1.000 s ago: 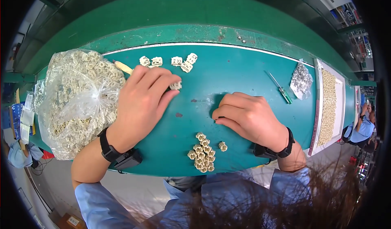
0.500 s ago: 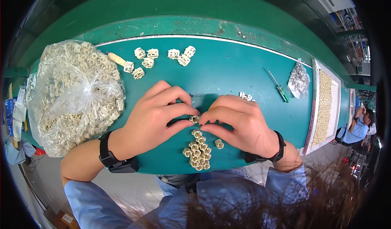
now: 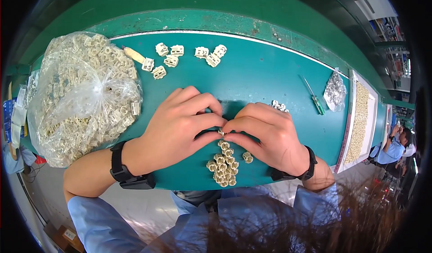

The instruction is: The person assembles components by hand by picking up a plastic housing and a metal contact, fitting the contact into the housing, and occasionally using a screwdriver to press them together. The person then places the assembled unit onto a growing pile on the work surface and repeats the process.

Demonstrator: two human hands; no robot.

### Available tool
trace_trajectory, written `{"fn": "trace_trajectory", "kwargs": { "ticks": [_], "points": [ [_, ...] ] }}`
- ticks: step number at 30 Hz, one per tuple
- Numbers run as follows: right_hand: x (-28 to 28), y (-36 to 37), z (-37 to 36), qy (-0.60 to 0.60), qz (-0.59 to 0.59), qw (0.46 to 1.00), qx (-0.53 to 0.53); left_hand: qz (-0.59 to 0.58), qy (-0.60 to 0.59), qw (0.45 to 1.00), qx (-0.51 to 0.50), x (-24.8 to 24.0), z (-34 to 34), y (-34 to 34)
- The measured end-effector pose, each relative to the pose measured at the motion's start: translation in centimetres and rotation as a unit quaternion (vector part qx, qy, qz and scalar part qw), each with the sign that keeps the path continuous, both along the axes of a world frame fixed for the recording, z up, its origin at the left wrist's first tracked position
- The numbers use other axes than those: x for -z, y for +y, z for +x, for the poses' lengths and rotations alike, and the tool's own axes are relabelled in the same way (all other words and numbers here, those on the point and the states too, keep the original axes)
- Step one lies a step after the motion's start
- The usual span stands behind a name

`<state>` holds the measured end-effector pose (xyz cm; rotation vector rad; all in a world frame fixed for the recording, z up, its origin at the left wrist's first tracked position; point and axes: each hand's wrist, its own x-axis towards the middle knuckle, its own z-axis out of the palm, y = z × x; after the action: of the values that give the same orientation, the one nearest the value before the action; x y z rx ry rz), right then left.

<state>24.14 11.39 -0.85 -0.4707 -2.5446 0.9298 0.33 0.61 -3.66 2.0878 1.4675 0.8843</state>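
Observation:
Between the fingertips of my left hand (image 3: pixel 177 124) is a small round cream plastic part (image 3: pixel 221 133), mostly hidden. The thumb and forefinger of my right hand (image 3: pixel 270 133) are pinched against its right side. Whatever tiny thing those right fingers hold is too small and covered to name. Just below the fingertips stands a cluster of similar round cream parts (image 3: pixel 222 168), with their hollow ends up. One single round part (image 3: pixel 247 157) lies apart, to the right of the cluster and under my right hand.
A large clear bag of cream plastic parts (image 3: pixel 85 100) fills the left. Several blocky cream pieces (image 3: pixel 171 60) and a tan-handled tool (image 3: pixel 133 55) lie at the back. Small metal pieces (image 3: pixel 280 106), a green screwdriver (image 3: pixel 317 104), a hardware bag (image 3: pixel 335 91) and a filled white tray (image 3: pixel 371 104) are right.
My right fingertips have closed in on the held part, which now shows less between both hands. The whole view has shifted slightly, so the table things appear a little farther right and up.

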Motion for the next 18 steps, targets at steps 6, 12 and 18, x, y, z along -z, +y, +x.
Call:
{"fn": "trace_trajectory", "kwargs": {
  "ticks": [6, 12, 18],
  "points": [
    [0.1, 0.1, 0.0, 0.004, -0.004, 1.0, -0.007, -0.009, 0.004, 1.0, 0.002, -0.1, -0.1, 0.0],
    [-0.5, 0.5, 0.6, -0.001, -0.005, 1.0, 0.0, -0.002, -0.005, 1.0, 0.007, 0.0, 0.2, 0.2],
    [-2.9, 5.0, 3.8, -0.071, -0.026, 0.995, 0.069, -0.018, 0.015, 0.999, 0.038, -0.7, -0.5, 0.0]
  ]
}}
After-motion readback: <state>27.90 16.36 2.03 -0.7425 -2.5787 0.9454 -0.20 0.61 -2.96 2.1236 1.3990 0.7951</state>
